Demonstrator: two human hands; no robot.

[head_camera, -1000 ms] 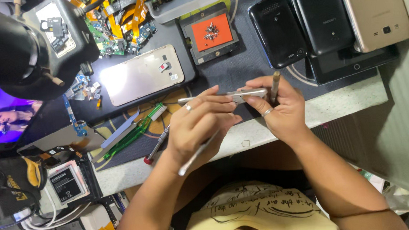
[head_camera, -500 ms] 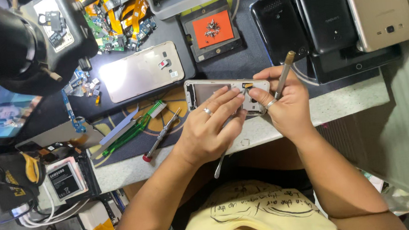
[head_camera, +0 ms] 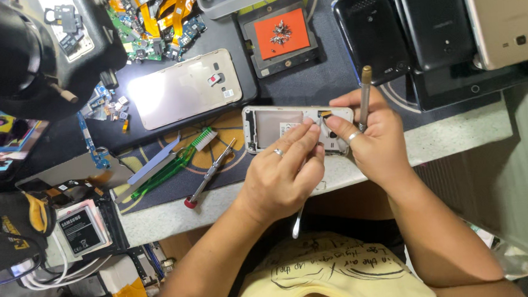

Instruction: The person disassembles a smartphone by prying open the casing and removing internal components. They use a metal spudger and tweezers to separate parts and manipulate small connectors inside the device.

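Opened phone frame [head_camera: 287, 129], white-rimmed and lying flat near the front edge of the worktop [head_camera: 444, 142], sits under both of the person's hands, partly on the dark patterned mat [head_camera: 228, 162]. From the head camera, the left hand [head_camera: 283, 177] is curled over the frame's lower middle, its fingertips pinched down on the inside of the frame, with a thin metal tool [head_camera: 297, 216] gripped in the palm and poking out toward the person's body. The right hand [head_camera: 372, 143] grips a brown-handled tool [head_camera: 365, 95] held upright between the fingers, while its thumb and forefinger press on the right end of the frame. Just left of the frame lie a small screwdriver with a red cap [head_camera: 208, 175] and a green brush [head_camera: 177, 162], side by side on the mat. Further back rests a rose-gold phone back cover [head_camera: 182, 89], and beside it a dark tray with an orange pad [head_camera: 281, 36] holding a little heap of screws. A black phone [head_camera: 371, 31] lies behind the right hand, near a gold phone [head_camera: 507, 15] at the corner. A loose battery [head_camera: 80, 227] sits off to the far left.
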